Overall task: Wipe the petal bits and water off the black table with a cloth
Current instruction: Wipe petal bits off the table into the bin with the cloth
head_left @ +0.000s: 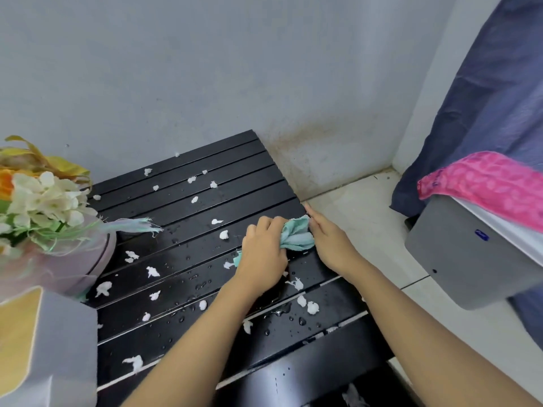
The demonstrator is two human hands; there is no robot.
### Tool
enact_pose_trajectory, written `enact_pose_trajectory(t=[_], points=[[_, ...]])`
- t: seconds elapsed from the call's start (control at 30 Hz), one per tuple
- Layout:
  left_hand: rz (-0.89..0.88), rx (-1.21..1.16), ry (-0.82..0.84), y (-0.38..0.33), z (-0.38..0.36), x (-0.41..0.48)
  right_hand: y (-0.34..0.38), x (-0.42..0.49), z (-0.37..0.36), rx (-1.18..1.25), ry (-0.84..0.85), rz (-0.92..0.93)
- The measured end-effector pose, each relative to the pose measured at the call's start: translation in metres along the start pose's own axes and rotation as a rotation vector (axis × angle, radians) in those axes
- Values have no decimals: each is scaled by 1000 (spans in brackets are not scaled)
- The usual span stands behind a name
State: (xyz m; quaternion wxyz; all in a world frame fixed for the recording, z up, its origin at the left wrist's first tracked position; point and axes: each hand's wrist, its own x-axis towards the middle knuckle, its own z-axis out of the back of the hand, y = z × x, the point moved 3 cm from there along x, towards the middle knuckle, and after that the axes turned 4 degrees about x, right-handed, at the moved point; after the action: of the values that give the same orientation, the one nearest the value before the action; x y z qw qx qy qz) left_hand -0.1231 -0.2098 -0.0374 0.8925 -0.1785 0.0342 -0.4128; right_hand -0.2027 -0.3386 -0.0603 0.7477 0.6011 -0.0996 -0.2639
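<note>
A black slatted table [188, 207] carries several white petal bits [150, 271] and water drops [276, 314]. Near its right edge my left hand [263, 254] grips a bunched teal cloth [296, 236] pressed to the slats. My right hand [329, 239] lies beside the cloth at the table's right edge, fingers straight and touching the cloth's side. More petal bits [311, 306] lie just in front of my hands, and others [192, 180] sit near the wall.
A flower bouquet in a pale pink box [53, 230] stands on the table's left side, with a grey and yellow box [44, 342] in front of it. A grey appliance [458, 259] with pink fabric [487, 186] stands right on the tiled floor [370, 224].
</note>
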Motion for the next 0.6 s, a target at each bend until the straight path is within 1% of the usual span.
enact_pose_trajectory(t=[0.07,0.1,0.17,0.2,0.23,0.3,0.37,0.4,0.43,0.47,0.5,0.57,0.6], points=[[-14,-5,68,0,2,1,-11,-35,7,-62,41,-4],[-30,-69,115,-2,8,2,-16,-54,11,-75,52,-11],[10,-340,262,-7,31,2,-22,-90,17,-68,55,-31],[53,-417,297,-2,39,8,-25,-99,18,-59,49,-38],[92,-432,278,5,44,17,-27,-106,17,-58,40,-44],[157,-269,132,19,46,32,-28,-109,17,-81,21,-41],[207,-29,63,21,33,29,-27,-107,18,-91,12,-45],[208,47,36,15,23,19,-27,-106,18,-86,14,-37],[182,86,-4,5,16,5,-27,-104,17,-72,15,-24],[130,74,-29,-8,10,-11,-27,-103,17,-48,16,-12],[36,34,-23,-21,6,-28,-27,-102,17,-12,17,-11],[-159,-100,115,-46,2,-66,-29,-101,17,66,37,-26],[-222,-181,194,-56,6,-80,-29,-101,16,90,49,-32]])
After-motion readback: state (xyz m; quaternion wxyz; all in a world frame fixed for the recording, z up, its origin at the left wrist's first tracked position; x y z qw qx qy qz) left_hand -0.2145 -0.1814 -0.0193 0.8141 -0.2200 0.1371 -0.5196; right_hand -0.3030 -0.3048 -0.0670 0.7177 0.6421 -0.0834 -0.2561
